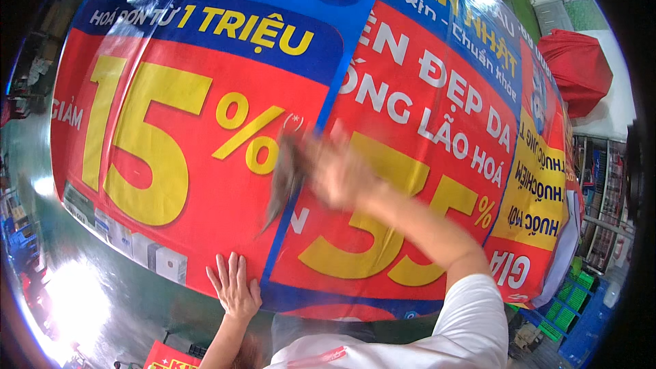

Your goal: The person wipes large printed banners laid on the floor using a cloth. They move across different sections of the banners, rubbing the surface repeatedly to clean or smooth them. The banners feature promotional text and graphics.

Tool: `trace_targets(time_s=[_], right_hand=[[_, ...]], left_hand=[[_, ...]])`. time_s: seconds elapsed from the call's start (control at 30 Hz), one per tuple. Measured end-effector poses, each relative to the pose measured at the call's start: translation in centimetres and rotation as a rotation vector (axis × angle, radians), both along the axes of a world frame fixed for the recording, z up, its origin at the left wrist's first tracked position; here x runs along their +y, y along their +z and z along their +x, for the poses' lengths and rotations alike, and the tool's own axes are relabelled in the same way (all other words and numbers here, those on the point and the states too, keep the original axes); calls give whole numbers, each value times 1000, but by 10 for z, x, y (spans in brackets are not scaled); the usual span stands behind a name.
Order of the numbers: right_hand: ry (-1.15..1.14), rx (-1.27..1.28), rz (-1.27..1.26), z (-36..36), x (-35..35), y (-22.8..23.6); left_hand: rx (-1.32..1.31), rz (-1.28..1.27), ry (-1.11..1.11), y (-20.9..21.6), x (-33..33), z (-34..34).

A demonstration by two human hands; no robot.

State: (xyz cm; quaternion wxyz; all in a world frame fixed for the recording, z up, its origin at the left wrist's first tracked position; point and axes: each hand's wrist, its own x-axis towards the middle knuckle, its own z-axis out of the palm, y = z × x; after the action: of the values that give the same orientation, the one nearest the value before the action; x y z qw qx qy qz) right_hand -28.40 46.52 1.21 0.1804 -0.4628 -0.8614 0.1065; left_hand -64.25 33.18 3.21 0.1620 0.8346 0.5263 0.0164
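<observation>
A large printed banner (232, 212) in red, blue and yellow lies spread out in front of me, with crease lines running across it. My left hand (236, 287) rests flat on its near edge, fingers spread, holding nothing. Over the middle of the banner, my right hand (342, 174) grips a dark grey cloth (283, 178) by its upper part. Motion blurs this hand and the cloth, and the cloth's lower end trails towards the near side. How firmly the cloth presses on the banner, I cannot tell.
At the far right stands something under a red cover (574, 72). Shelves (605, 184) with goods line the right side, and green and blue crates (574, 301) are at the lower right. Bottom left shows a small red sign (167, 355) beside a shiny dark green floor (130, 301).
</observation>
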Motion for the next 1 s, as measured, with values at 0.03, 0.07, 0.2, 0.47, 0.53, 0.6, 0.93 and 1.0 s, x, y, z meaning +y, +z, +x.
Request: trace_targets(time_s=[0.03, 0.07, 0.2, 0.47, 0.53, 0.6, 0.93, 1.0], right_hand=[[-154, -163, -105, 45, 49, -8], [-240, -464, 73, 90, 99, -14], [-943, -171, 146, 187, 222, -13], [30, 217, -823, -49, -147, 48], [100, 158, -725, -36, -193, 41], [-162, 124, -593, 32, -169, 20], [-983, 57, 79, 157, -2, 8], [-743, -55, -99, 47, -105, 32]], left_hand=[[-5, -25, 20, -1, 0, 0], [-10, -32, 23, -1, 0, 0], [-3, -31, 61, -2, -3, 0], [-7, 37, -33, 0, 2, 2], [-6, 53, -41, 0, 3, 2], [12, 62, -39, 0, 3, 2], [60, 19, 8, 1, 0, 4], [18, 51, -25, 1, 1, 5]])
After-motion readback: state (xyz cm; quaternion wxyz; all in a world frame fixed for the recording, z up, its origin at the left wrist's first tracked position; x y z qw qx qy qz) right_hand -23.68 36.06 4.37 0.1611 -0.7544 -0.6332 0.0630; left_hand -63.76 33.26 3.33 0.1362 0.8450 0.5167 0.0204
